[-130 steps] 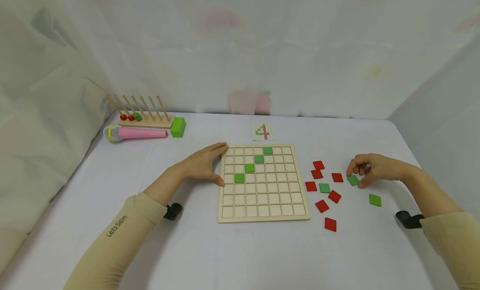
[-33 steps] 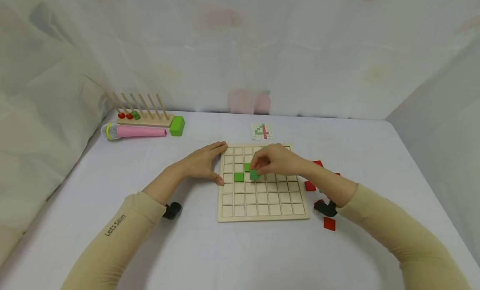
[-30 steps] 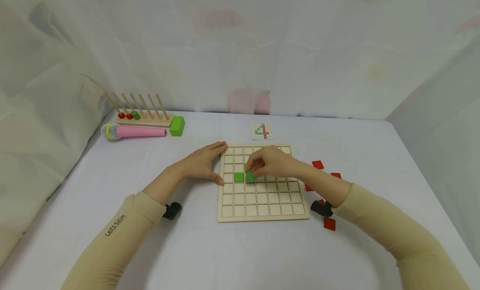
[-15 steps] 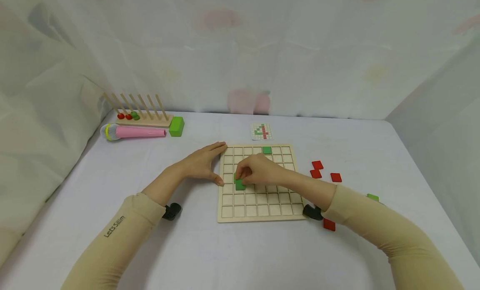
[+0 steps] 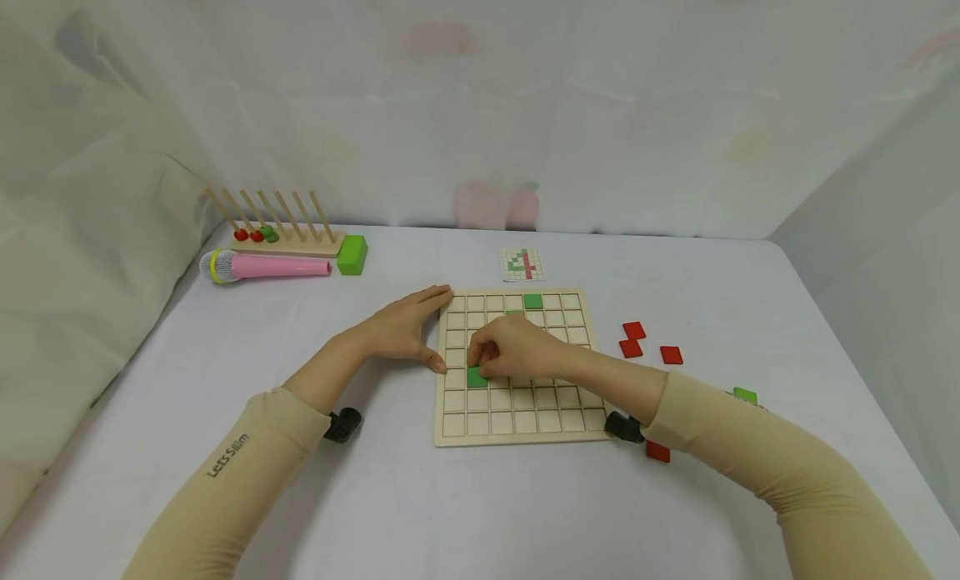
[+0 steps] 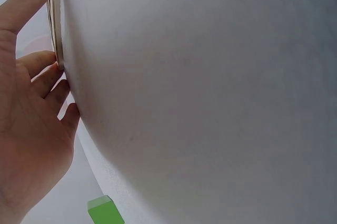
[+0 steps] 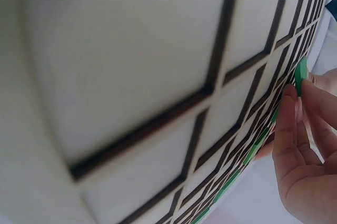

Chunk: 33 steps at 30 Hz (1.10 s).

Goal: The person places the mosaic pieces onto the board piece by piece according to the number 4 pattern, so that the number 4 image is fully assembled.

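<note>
A wooden grid board point(image 5: 525, 439) lies in the middle of the table. My right hand point(image 5: 521, 347) reaches across it and pinches a small green square tile point(image 5: 477, 378) over the second column from the left, around the fifth row. In the right wrist view the tile point(image 7: 300, 74) stands tilted between thumb and fingertips, close over the grid. Another green tile point(image 5: 533, 302) sits in the top row; those running diagonally below it are mostly hidden by my right hand. My left hand point(image 5: 405, 330) rests against the board's left edge, thumb and fingers spread.
Loose red tiles point(image 5: 671, 356) and a green tile point(image 5: 745, 395) lie right of the board, some behind the right sleeve. A patterned card point(image 5: 522, 264) lies behind it. At back left are a pink toy microphone point(image 5: 281, 267), a peg stand point(image 5: 288, 247) and a green block point(image 5: 352, 255).
My right hand has picked up a green tile at the right and brought it left over the board, then toward the front-left squares. My left hand has stayed at the board's edge.
</note>
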### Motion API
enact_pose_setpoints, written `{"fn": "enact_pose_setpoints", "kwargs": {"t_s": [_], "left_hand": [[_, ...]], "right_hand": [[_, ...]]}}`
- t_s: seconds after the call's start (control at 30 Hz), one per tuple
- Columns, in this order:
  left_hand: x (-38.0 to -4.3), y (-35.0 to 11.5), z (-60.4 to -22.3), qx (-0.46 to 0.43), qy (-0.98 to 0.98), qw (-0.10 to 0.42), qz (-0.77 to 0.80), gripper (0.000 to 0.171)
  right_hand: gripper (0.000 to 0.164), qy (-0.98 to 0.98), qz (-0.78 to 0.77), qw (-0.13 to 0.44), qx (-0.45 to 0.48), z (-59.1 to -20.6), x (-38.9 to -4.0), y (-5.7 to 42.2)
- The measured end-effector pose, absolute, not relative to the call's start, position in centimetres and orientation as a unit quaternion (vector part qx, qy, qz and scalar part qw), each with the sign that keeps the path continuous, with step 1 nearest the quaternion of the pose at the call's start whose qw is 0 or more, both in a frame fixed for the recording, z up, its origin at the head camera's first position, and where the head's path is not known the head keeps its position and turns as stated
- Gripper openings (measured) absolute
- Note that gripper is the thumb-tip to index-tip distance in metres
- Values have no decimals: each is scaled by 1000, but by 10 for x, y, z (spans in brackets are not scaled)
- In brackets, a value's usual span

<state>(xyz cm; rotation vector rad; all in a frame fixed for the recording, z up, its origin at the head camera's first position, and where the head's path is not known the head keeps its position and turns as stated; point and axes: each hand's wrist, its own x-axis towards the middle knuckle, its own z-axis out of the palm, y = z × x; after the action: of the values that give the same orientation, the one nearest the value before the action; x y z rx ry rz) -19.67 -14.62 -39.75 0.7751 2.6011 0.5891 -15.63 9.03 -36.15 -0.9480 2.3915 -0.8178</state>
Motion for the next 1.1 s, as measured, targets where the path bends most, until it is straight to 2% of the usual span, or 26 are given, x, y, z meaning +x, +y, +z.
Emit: {"fn": "enact_pose_setpoints", "kwargs": {"t_s": [0.9, 1.1], "left_hand": [[-197, -147, -399, 276, 921, 180, 210, 126], [-197, -147, -399, 274, 921, 181, 207, 127]], "right_hand": [[9, 875, -276, 207, -340, -364, -156, 89], [9, 881, -271, 186, -339, -357, -164, 97]]}}
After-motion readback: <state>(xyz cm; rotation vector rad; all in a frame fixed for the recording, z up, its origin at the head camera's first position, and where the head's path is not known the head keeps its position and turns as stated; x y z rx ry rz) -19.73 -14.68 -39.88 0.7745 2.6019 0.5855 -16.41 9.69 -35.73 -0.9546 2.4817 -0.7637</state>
